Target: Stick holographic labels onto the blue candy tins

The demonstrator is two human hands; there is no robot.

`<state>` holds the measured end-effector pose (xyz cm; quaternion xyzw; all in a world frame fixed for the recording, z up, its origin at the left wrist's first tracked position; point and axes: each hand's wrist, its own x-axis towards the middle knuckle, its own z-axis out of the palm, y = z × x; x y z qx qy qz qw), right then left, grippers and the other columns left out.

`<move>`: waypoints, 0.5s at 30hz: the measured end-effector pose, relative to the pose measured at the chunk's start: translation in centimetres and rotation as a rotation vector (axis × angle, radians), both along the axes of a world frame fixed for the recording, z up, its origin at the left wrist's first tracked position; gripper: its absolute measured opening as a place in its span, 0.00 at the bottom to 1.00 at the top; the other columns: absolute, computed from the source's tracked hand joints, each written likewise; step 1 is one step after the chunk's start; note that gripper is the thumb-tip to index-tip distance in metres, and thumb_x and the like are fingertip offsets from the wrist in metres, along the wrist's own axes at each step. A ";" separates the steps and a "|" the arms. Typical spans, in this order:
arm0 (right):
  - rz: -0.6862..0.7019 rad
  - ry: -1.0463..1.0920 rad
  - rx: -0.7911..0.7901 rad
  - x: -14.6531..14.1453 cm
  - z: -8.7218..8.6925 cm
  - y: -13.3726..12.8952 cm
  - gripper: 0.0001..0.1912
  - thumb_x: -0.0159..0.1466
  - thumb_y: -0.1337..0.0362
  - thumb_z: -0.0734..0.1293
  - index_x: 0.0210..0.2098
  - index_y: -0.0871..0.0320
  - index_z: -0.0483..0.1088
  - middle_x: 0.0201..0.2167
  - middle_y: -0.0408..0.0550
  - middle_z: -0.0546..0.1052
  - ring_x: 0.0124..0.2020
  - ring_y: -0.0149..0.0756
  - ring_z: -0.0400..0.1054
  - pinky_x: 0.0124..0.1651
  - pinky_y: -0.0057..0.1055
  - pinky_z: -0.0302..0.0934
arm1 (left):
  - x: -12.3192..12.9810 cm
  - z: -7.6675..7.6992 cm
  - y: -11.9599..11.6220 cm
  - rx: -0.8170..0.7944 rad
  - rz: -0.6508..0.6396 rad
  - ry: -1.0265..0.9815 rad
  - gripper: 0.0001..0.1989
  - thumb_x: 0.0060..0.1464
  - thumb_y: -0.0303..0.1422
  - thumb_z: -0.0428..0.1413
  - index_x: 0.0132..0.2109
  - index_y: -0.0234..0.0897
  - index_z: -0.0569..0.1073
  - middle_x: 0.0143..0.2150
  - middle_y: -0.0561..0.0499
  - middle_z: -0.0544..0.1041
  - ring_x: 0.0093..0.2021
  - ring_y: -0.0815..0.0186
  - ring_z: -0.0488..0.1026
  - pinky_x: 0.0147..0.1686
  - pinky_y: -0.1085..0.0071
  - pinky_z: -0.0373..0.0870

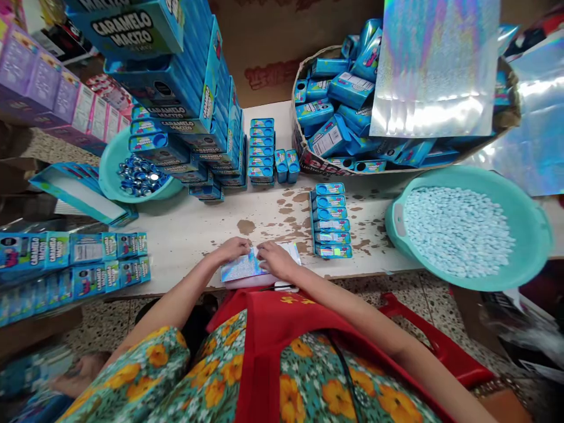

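A shiny holographic sheet point(244, 268) lies in front of me at the table's near edge. My left hand point(233, 249) has its fingers closed on the sheet's far edge. Beside it, my right hand point(277, 260) bends over the middle of the sheet, fingers pinched together on it. Whatever is between or under the fingertips is hidden. To the right stands a row of small blue candy boxes point(331, 224) in an open display box. Farther back, another row of candy boxes point(261, 150) has two loose ones next to it.
Tall stacks of blue cartons point(176, 88) rise at the back left by a bowl of blue foil pieces point(106, 167). A cut-down carton point(304, 170) of filled boxes carries a large holographic sheet point(436, 70). At right sits a tub point(535, 235) of pale-blue candies. Another person's hand point(83, 373) shows lower left.
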<state>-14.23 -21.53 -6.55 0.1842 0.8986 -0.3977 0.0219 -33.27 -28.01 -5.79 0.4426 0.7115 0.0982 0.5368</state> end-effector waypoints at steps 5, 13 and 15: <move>-0.427 0.130 -0.180 1.0 3.8 2.0 0.03 0.59 0.66 0.66 0.29 0.56 0.67 0.26 0.42 0.72 0.30 0.32 0.66 0.34 0.28 0.57 | 0.3 1.8 1.3 0.060 -0.125 0.115 0.07 0.45 0.35 0.53 0.31 0.37 0.73 0.26 0.50 0.72 0.31 0.63 0.67 0.31 0.73 0.58; -0.725 0.194 -0.290 5.6 6.6 4.7 0.05 0.59 0.63 0.65 0.28 0.56 0.66 0.24 0.40 0.71 0.27 0.31 0.64 0.31 0.27 0.56 | 6.2 7.6 6.6 0.117 -0.159 -0.389 0.13 0.53 0.42 0.51 0.35 0.36 0.70 0.29 0.52 0.73 0.29 0.67 0.70 0.30 0.74 0.62; -0.804 0.182 -0.205 6.7 6.1 5.3 0.05 0.60 0.63 0.64 0.28 0.56 0.67 0.25 0.42 0.71 0.29 0.33 0.64 0.33 0.29 0.57 | 7.7 7.4 8.1 0.108 -0.180 -0.374 0.13 0.55 0.41 0.48 0.30 0.36 0.67 0.22 0.55 0.68 0.22 0.70 0.66 0.26 0.74 0.61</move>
